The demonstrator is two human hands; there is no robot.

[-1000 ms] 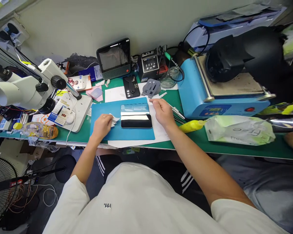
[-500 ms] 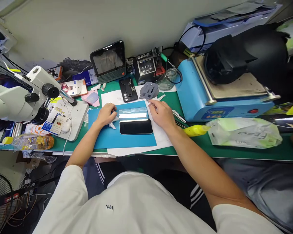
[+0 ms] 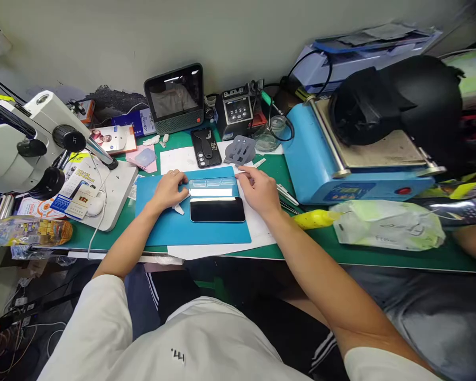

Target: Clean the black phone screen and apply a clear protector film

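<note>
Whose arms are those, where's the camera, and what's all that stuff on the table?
There's no robot here, just a person's bare left hand and right hand. The camera sits on their head, looking down, so you see their white shirt too.

On the green table lies a blue mat with a dark phone and a shiny panel. Around it are a microscope and a blue machine.

A tissue pokes out under the left hand; the right one is by the panel's corner. Their grip isn't clear.
</note>
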